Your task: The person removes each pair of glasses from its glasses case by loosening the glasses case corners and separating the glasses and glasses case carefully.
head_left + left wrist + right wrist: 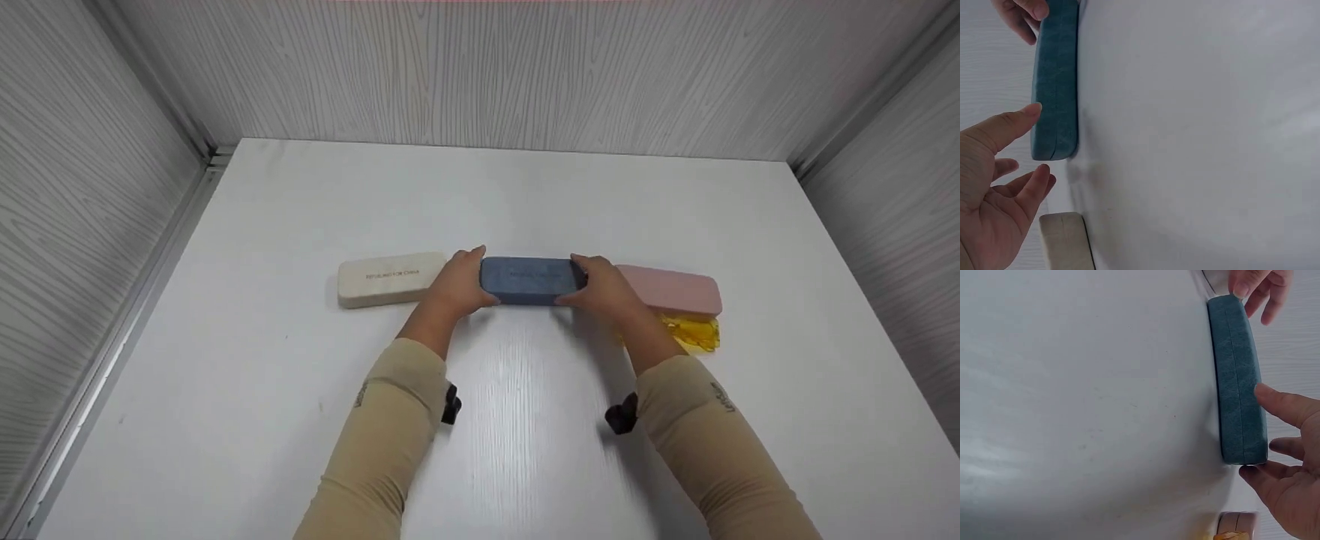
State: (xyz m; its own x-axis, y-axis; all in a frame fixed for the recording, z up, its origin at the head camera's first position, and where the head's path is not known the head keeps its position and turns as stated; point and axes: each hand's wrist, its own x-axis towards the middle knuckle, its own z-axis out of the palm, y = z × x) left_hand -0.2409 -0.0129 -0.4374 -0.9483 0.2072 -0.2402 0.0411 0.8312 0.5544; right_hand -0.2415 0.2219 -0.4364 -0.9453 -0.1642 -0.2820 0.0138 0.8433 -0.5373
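Observation:
A blue glasses case (pixel 532 281) lies on the white table between two hands, its seam showing along the near side. At its left end, the left hand (pixel 459 287) touches the near edge with its thumb (pixel 1016 124). The other fingers of that hand are loosely bent, slightly apart from the end face in the left wrist view. The right hand (pixel 604 289) holds the opposite end, thumb (pixel 1283 402) on the near edge and fingertips against the end. A cream glasses case (pixel 390 279) sits beside the left hand. Behind the right hand is a pink glasses case (pixel 671 290).
Crumpled yellow plastic (pixel 694 334) lies in front of the pink case, partly hidden by the right forearm. Grain-patterned panels (pixel 480 75) stand at the back and both sides of the table (pixel 525 199). A black wrist mount (pixel 621 415) hangs below the right sleeve.

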